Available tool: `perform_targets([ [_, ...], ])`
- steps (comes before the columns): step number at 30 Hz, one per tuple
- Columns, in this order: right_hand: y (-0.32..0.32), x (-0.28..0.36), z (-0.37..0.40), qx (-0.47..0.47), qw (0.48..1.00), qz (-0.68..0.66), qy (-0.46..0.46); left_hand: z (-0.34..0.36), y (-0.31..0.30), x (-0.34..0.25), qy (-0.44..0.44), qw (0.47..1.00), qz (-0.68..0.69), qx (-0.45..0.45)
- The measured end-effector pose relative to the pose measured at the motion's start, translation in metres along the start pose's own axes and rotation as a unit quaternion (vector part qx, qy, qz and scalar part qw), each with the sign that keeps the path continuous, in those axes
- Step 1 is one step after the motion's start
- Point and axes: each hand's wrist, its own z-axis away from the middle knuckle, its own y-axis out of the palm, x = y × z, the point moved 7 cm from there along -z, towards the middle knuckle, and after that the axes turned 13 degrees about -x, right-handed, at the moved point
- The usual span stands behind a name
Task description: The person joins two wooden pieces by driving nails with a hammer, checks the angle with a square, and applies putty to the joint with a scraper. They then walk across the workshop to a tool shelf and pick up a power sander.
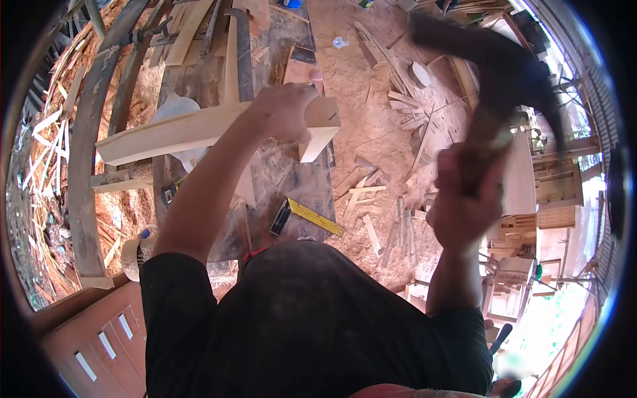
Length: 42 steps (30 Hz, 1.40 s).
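Note:
My left hand is closed over the right part of a long pale wooden piece, which lies across the dark workbench. A short wooden block sits under that piece's right end. My right hand is wrapped round the handle of a hammer, raised at the right of the view; its head is blurred. A square with a yellow blade lies on the bench near my body.
Wood offcuts and sawdust cover the floor beyond the bench. Long boards and a dark curved bar lie at the back. Dark beams stand at the left, above a slotted brown panel.

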Motion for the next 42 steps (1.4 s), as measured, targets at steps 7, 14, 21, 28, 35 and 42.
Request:
perform_targets([
  [7, 0.026, -0.017, 0.009, 0.142, 0.981, 0.122, 0.044, 0.005, -0.004, -0.001, -0.019, 0.999, 0.005, -0.041],
  [14, -0.003, -0.001, 0.002, -0.020, 0.994, -0.086, -0.059, 0.004, -0.006, -0.003, -0.025, 1.000, 0.001, -0.018],
  [21, 0.004, -0.008, 0.004, -0.005, 0.992, 0.127, 0.013, 0.005, -0.007, -0.004, -0.022, 0.999, 0.002, -0.034],
  [28, 0.024, -0.029, 0.036, 0.090, 0.990, 0.094, -0.058, 0.006, -0.010, -0.006, -0.031, 0.999, 0.012, -0.014],
  [35, -0.019, 0.007, 0.005, -0.127, 0.992, -0.002, 0.020, 0.008, -0.007, -0.006, -0.027, 0.999, 0.006, -0.021],
  [42, 0.046, -0.035, 0.061, 0.215, 0.962, 0.153, 0.072, 0.020, 0.005, -0.009, -0.018, 1.000, 0.023, -0.009],
])
